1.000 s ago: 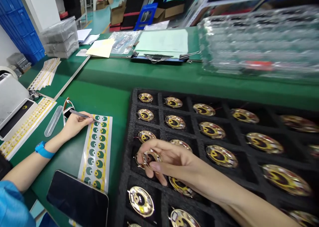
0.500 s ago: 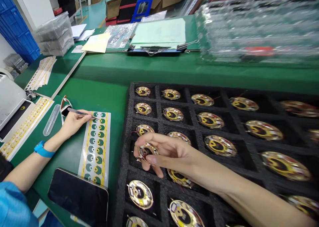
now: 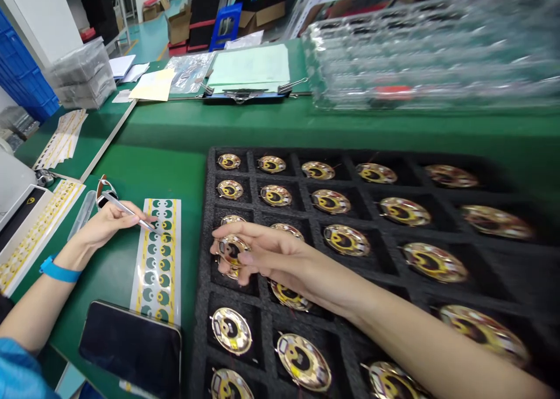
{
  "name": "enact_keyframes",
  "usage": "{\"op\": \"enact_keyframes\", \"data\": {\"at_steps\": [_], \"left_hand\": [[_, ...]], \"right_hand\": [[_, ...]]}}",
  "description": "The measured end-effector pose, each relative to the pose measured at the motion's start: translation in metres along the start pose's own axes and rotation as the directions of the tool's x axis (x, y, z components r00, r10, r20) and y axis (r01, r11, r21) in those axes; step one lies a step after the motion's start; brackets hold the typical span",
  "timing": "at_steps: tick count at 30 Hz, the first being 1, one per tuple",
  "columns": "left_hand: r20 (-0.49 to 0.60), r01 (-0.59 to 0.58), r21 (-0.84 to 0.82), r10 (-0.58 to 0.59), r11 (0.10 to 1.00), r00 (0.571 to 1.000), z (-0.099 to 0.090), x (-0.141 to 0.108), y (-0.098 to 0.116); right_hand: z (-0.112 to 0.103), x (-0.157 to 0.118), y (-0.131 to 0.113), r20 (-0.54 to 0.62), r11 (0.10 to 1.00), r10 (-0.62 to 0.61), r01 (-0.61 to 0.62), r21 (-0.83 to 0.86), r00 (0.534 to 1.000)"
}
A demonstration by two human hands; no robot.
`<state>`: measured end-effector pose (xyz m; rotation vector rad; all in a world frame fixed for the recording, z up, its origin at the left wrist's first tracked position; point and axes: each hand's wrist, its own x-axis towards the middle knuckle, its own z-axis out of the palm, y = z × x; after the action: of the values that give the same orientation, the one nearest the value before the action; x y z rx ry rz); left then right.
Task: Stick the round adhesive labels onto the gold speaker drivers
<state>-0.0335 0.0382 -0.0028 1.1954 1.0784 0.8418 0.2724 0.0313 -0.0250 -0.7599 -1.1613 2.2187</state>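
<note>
My left hand [image 3: 107, 221], with a blue band on its wrist, pinches metal tweezers [image 3: 126, 209] whose tip is over the upper part of a sticker sheet [image 3: 156, 259] with green and yellow shapes. Between the fingers and thumb of my right hand [image 3: 271, 250] is a round gold part [image 3: 233, 251], held above the left side of a black foam tray [image 3: 202, 282]. Similar gold parts sit in the tray's compartments, some hidden under my right hand and forearm.
A phone [image 3: 131, 346] lies below the sheet. Behind my left hand are a watch [image 3: 105, 189] and a clear plastic case [image 3: 81, 213]. A clipboard [image 3: 249, 66] and clear plastic trays [image 3: 420, 66] stand at the back. More sticker strips [image 3: 41, 235] lie at the left.
The tweezers' tip has shifted from the sheet's top edge down over its upper shapes, and their angle has changed. My right hand still holds the gold part. The view has shifted.
</note>
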Motion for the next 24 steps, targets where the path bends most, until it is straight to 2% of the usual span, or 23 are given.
{"op": "enact_keyframes", "data": {"at_steps": [2,5,8,10,13,17,20,24], "left_hand": [[-0.039,-0.01,-0.08,0.006,0.997,0.999,0.01,-0.005,0.003],[-0.16,0.01,-0.238,-0.05,0.971,0.986,0.038,-0.017,0.007],[-0.221,0.025,-0.277,-0.089,0.961,0.971,0.065,-0.029,0.01],[-0.245,0.033,-0.275,-0.103,0.961,0.964,0.075,-0.035,0.01],[-0.239,0.048,-0.265,-0.114,0.963,0.964,0.078,-0.039,0.009],[-0.221,0.104,-0.246,-0.16,0.964,0.962,0.076,-0.04,0.004],[-0.194,0.135,-0.243,-0.185,0.96,0.963,0.077,-0.042,0.0],[-0.137,0.123,-0.234,-0.158,0.965,0.978,0.078,-0.044,-0.005]], "right_hand": [[0.004,0.0,0.0,-0.044,1.0,-0.001,0.001,0.006,0.999],[0.014,-0.001,0.011,-0.062,0.998,-0.061,0.06,-0.005,0.996],[0.028,-0.004,0.027,-0.05,0.994,-0.106,0.104,-0.038,0.993],[0.037,-0.006,0.035,-0.018,0.994,-0.103,0.102,-0.03,0.995],[0.045,-0.009,0.04,0.052,0.998,-0.065,0.065,0.006,0.997],[0.045,-0.009,0.041,0.064,0.999,0.0,-0.003,0.047,0.998],[0.043,-0.008,0.042,0.085,0.993,-0.025,0.015,0.116,0.996],[0.041,-0.008,0.042,0.103,0.989,-0.077,0.063,0.134,0.992]]}}
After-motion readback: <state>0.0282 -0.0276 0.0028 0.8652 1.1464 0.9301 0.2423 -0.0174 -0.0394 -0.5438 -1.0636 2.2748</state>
